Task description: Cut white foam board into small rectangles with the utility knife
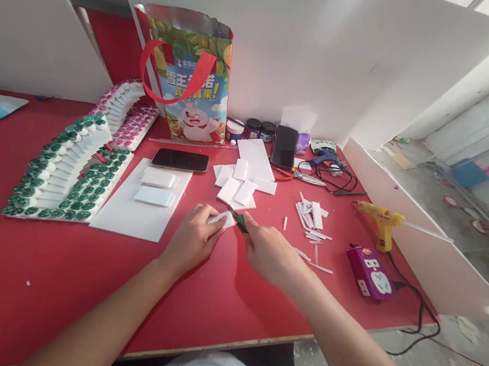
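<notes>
Between the fingers of my left hand (195, 234) is a small white foam board piece (224, 220), held low over the red table (213, 304). My right hand (267, 247) is closed on a utility knife (240, 221) with a dark green handle, its tip at the far edge of that piece. Just beyond my hands lies a loose pile of white board pieces (245, 192). To the right is a heap of narrow white offcuts (313, 215). Left of my hands a white board (128, 213) lies flat, bearing two smaller white blocks (154, 196).
Green-dotted (56, 175) and pink-dotted white models (126, 118) stand at left. Behind are a phone (181, 160), a printed bag (190, 85), jars (254, 128), another phone (284, 147) and pliers (309, 178). A yellow glue gun (382, 222) and purple power socket (369, 274) sit at right.
</notes>
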{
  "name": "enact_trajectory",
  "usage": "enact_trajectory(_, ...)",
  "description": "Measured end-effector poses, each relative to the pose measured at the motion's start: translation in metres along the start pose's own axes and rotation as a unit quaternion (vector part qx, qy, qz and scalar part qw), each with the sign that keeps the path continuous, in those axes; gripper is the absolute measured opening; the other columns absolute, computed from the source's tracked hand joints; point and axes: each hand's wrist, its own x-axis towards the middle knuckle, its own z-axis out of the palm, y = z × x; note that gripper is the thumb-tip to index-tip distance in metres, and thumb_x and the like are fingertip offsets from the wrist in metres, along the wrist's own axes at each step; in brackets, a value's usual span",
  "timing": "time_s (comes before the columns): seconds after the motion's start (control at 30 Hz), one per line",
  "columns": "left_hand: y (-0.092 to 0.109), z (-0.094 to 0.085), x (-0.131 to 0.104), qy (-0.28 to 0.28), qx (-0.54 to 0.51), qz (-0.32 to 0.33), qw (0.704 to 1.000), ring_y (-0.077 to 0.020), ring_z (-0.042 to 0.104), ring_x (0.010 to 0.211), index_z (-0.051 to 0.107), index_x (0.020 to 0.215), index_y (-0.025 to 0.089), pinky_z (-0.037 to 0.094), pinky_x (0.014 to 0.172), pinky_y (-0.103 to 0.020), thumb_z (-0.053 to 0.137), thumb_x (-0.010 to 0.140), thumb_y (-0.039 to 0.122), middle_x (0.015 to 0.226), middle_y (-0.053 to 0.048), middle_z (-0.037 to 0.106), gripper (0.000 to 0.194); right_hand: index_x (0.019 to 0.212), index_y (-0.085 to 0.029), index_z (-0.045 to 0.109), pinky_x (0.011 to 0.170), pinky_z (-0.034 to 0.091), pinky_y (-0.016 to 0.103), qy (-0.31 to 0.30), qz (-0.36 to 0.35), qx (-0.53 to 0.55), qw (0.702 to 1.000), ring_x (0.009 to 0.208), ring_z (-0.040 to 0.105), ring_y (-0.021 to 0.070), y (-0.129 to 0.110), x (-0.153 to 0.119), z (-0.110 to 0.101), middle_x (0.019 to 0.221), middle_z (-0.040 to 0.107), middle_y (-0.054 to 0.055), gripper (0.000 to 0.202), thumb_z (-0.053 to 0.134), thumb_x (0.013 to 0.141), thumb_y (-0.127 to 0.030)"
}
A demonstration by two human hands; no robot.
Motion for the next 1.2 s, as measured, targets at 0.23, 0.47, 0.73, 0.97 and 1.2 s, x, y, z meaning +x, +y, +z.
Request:
enact_trajectory(0.23, 0.001, 0.000, 0.000, -0.007, 0.003, -0.002, 1.000, -0.0215, 0.052, 0.084, 0.071, 0.110, 0.017, 0.050, 0.076, -0.036, 0.050, 0.100, 0.021, 0.095, -0.010, 0.062, 0.024, 0.150, -0.007, 0.038, 0.060, 0.035, 0.030, -0.009, -0.025, -0.032, 0.999, 0.087, 0.069, 0.0286, -0.001, -0.003, 0.003, 0.102, 0.073, 0.019, 0.056, 0.041, 0.094, -0.010)
enact_trajectory(0.47, 0.000, 0.003, 0.000, 0.005, 0.007, 0.003, 1.000, -0.0215, 0.052, 0.084, 0.073, 0.107, 0.014, 0.050, 0.076, -0.037, 0.050, 0.100, 0.020, 0.091, -0.010, 0.062, 0.024, 0.154, -0.004, 0.030, 0.063, 0.038, 0.030, -0.022, -0.028, -0.059, 0.998, 0.091, 0.070, 0.0283, 0.003, -0.012, 0.011, 0.102, 0.072, 0.019, 0.063, 0.040, 0.092, -0.005)
enact_trajectory(0.73, -0.002, 0.008, -0.001, 0.033, 0.020, 0.007, 0.999, -0.0209, 0.053, 0.084, 0.074, 0.107, 0.017, 0.052, 0.077, -0.037, 0.053, 0.099, 0.020, 0.088, -0.009, 0.061, 0.023, 0.158, -0.005, 0.022, 0.064, 0.039, 0.031, -0.054, -0.004, -0.076, 0.996, 0.092, 0.069, 0.0292, 0.004, -0.032, 0.017, 0.107, 0.070, 0.022, 0.070, 0.039, 0.090, -0.004)
enact_trajectory(0.97, -0.002, 0.008, -0.003, 0.029, 0.014, -0.003, 0.999, -0.0218, 0.055, 0.086, 0.073, 0.107, 0.018, 0.054, 0.079, -0.038, 0.053, 0.098, 0.018, 0.091, -0.009, 0.062, 0.021, 0.160, -0.008, 0.022, 0.064, 0.039, 0.030, -0.047, 0.014, -0.031, 0.998, 0.091, 0.069, 0.0276, 0.016, -0.042, 0.027, 0.111, 0.070, 0.021, 0.072, 0.039, 0.090, -0.006)
enact_trajectory(1.2, -0.003, 0.001, -0.002, 0.055, -0.044, -0.020, 0.997, -0.0240, 0.061, 0.098, 0.058, 0.136, 0.020, 0.055, 0.086, -0.040, 0.057, 0.099, 0.027, 0.105, -0.011, 0.068, 0.037, 0.122, -0.018, 0.058, 0.061, 0.037, 0.028, 0.147, 0.055, 0.164, 0.974, 0.070, 0.060, 0.0205, 0.052, -0.038, 0.032, 0.080, 0.068, 0.005, 0.036, 0.047, 0.095, -0.038)
